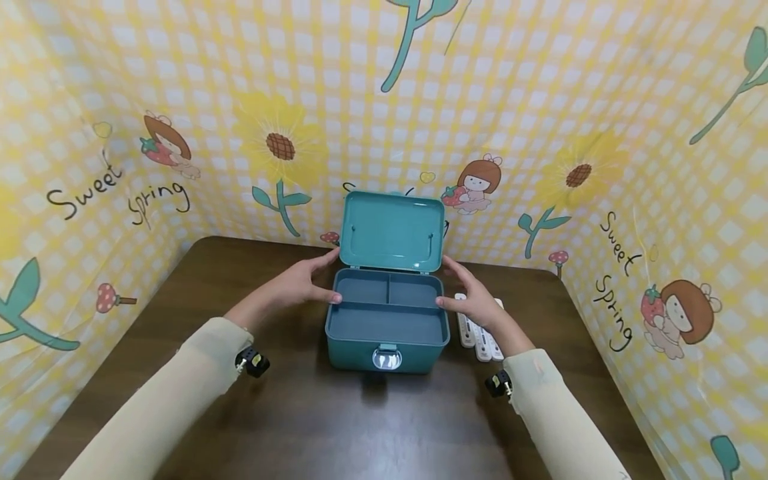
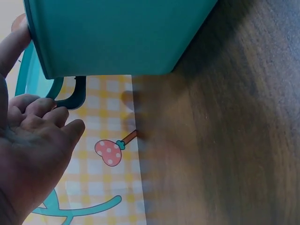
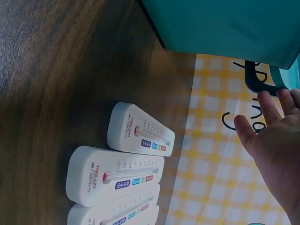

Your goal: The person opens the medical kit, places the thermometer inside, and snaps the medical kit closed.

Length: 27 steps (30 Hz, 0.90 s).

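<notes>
Before cloth (image 1: 384, 133) lettered "Sweet Spring", both hands (image 1: 298, 283) (image 1: 477, 303) spread beside a teal box (image 1: 354, 355), thumbs at its rim.

I've got the head view above and in front of the teal box (image 1: 355, 357), facing forward and down, set farthest back, whole box in. Left wrist view: close beside the box's left wall, turned sideways, facing past it to the checked cloth (image 2: 112, 93) behind. Right wrist: same at its right wall. Head and right wrist share the white thermometers (image 3: 117, 173) right of the box.
</notes>
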{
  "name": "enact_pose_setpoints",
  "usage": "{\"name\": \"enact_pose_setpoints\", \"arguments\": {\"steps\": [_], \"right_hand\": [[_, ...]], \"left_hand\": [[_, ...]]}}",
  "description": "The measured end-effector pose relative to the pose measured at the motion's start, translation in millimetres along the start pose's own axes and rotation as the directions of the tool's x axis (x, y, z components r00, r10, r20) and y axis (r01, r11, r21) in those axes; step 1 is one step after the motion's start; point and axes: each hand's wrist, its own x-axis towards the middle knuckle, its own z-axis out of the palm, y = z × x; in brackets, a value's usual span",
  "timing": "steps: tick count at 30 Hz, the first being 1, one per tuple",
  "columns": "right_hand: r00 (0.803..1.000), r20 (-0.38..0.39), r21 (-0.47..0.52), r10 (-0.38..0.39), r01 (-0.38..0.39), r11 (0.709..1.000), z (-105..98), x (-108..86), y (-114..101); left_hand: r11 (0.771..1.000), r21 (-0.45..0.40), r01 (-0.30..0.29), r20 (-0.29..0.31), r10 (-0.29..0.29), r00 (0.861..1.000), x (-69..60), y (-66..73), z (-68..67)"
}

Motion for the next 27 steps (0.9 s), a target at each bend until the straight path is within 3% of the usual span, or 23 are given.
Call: {"name": "enact_pose_setpoints", "arguments": {"steps": [15,27], "right_hand": [[0.997,0.038,0.130,0.066,-0.070,0.989,6.2,-4.0,8.9],[0.998,0.032,0.154,0.050,-0.054,0.987,8.2,-3.4,10.5]], "left_hand": [[0.998,-0.063,-0.014,0.030,0.016,0.999,0.6,-15.8,6.3],[0.998,-0.061,-0.022,0.011,0.022,1.000,0.0,-20.1,7.4]]}}
